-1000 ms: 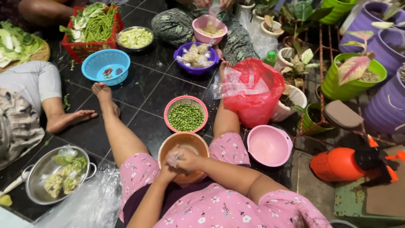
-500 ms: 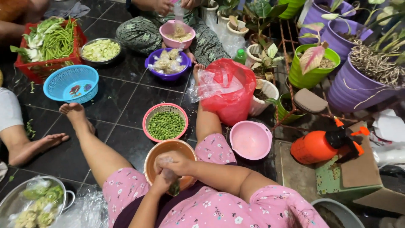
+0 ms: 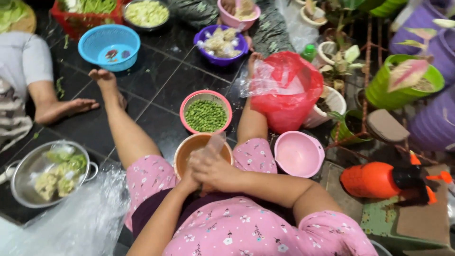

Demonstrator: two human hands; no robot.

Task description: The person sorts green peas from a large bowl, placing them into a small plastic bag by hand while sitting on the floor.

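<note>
**Two hands busy over an orange bowl**

A person in pink flowered clothes sits on the dark tiled floor (image 3: 156,90), with legs stretched out toward the top of the frame. Both hands meet in the lower middle of the frame, right over the orange bowl (image 3: 187,151) that sits between the legs.

The right hand (image 3: 215,168) is on top. Its fingers are curled in around something small and thin, and a bit of clear stuff sticks up from it. I cannot tell what it is. The left hand (image 3: 189,180) is tucked under the right one and is mostly hidden, so I cannot tell how far it is open or what it holds.

Just above the orange bowl is a pink basket of green peas (image 3: 205,115). To the right of the hands is an empty pink bowl (image 3: 298,154). Above that sits a red plastic bag (image 3: 289,102), next to the person's right leg.

In the upper left is a blue basket (image 3: 109,47). Near the top middle is a purple bowl (image 3: 220,45) with pale pieces in it. In the lower left is a metal strainer (image 3: 28,175) with green and white vegetables. At the left edge another person's foot (image 3: 71,106) rests on the floor. In the lower right lies an orange spray bottle (image 3: 374,180).
</note>
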